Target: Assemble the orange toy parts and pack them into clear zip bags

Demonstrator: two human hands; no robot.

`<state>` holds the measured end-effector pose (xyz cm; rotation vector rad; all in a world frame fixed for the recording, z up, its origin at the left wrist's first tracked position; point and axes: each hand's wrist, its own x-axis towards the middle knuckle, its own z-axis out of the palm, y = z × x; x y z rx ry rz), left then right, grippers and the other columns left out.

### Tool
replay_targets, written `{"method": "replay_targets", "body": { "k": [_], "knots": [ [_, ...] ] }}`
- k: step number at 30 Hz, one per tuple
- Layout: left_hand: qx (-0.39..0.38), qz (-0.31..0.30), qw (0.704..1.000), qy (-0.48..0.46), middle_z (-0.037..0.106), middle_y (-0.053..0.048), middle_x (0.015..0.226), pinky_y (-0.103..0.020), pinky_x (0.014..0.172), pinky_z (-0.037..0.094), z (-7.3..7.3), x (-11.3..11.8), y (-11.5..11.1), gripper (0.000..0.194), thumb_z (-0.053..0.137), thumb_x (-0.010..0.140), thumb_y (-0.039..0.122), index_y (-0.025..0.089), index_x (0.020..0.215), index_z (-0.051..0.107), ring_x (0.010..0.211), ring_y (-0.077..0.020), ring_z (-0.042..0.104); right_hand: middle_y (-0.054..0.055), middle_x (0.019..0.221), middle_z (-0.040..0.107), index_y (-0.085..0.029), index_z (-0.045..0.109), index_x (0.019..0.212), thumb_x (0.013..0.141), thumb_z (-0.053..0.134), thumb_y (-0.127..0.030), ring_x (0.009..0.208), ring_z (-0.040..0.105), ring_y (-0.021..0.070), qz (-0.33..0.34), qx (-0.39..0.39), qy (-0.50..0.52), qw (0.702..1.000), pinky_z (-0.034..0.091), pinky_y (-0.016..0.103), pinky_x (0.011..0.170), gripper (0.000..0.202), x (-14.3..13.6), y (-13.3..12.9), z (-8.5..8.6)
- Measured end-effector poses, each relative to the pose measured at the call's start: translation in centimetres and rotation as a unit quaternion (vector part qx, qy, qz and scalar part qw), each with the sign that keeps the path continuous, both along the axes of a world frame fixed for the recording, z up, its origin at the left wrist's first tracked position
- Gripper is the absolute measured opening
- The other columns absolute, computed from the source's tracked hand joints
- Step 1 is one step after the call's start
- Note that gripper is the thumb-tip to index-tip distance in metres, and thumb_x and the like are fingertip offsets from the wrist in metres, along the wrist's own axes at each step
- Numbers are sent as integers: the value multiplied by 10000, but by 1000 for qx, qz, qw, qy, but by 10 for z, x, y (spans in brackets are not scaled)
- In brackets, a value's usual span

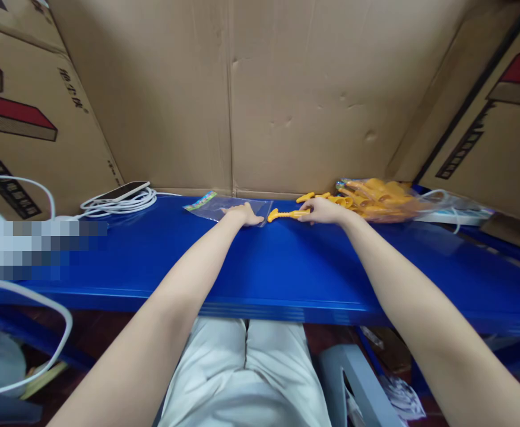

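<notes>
My left hand (242, 214) lies on a clear plastic bag (206, 209) with a colourful printed header strip, its fingers stretched out over the film. To its right, my right hand (325, 210) is closed on a thin yellow plastic piece (284, 214) with a hooked end and a ribbed shaft. The hooked end points left, close to the right edge of the bag. Just behind the right hand are more yellow pieces (307, 197), partly covered by it. A filled clear bag of yellow plastic parts (382, 200) rests beyond my right wrist.
Cardboard walls (287, 118) enclose the back and sides of the blue table (260, 267). At left lie a coiled white cable (129, 204) and a phone-like device (121, 192). A white cable (59, 350) loops past the front edge. A grey chair part (358, 379) stands below.
</notes>
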<state>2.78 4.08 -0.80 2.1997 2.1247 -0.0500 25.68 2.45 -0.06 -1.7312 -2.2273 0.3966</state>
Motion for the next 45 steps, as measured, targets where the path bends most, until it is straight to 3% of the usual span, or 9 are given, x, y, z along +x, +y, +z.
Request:
{"method": "replay_targets", "body": {
  "k": [5, 10, 16, 23, 31, 37, 45],
  "knots": [
    [69, -72, 995, 16, 587, -178, 1284, -346, 954, 451, 1, 5, -5, 514, 578, 786, 404, 154, 1235, 580, 1180, -283, 560, 17, 665, 649, -138, 695, 893, 743, 661, -274, 601, 593, 140, -4, 39, 16, 999, 432, 242, 590, 205, 5, 3, -4],
    [164, -104, 981, 3, 645, -165, 1170, -345, 883, 487, 4, 12, -18, 424, 483, 857, 408, 134, 1159, 600, 1081, -276, 613, 9, 679, 636, -132, 704, 912, 688, 671, -319, 598, 546, 127, 19, 113, 66, 991, 402, 239, 579, 294, -11, 3, -8],
    [197, -139, 971, 0, 656, -134, 1130, -355, 881, 477, 11, 18, -38, 329, 406, 877, 271, 150, 1140, 563, 1057, -264, 619, 12, 708, 637, -115, 717, 891, 689, 648, -322, 621, 527, 123, 50, 141, 153, 977, 397, 240, 600, 297, -42, -3, -8],
    [207, -161, 965, 2, 652, -131, 1134, -371, 870, 471, 12, 9, -41, 312, 379, 883, 238, 151, 1143, 529, 1053, -272, 619, -14, 628, 605, -126, 711, 846, 680, 634, -227, 586, 530, 112, 84, 68, 183, 977, 415, 214, 570, 209, -66, 6, -15],
    [213, -172, 962, -25, 648, -116, 1141, -377, 861, 475, 11, 12, -42, 284, 346, 896, 208, 174, 1113, 525, 1049, -265, 623, -26, 541, 557, -81, 716, 821, 682, 533, -35, 509, 494, 86, 36, 36, 217, 975, 411, 196, 533, 234, -87, 11, -12],
    [175, -136, 974, -36, 643, -115, 1154, -365, 829, 491, 13, 0, -36, 281, 429, 835, 200, 185, 1104, 510, 1053, -273, 621, -43, 518, 518, -97, 696, 765, 715, 632, -106, 478, 451, 62, 5, 28, 285, 958, 368, 182, 479, 82, -90, 19, -9],
    [114, -103, 982, -107, 583, -148, 1279, -337, 860, 478, 9, -12, -21, 435, 421, 851, 267, 174, 1275, 389, 1127, -253, 585, -44, 502, 501, -116, 648, 699, 694, 701, -127, 472, 448, 67, -29, 17, 263, 964, 362, 187, 447, 55, -94, 18, 2]
  ]
}}
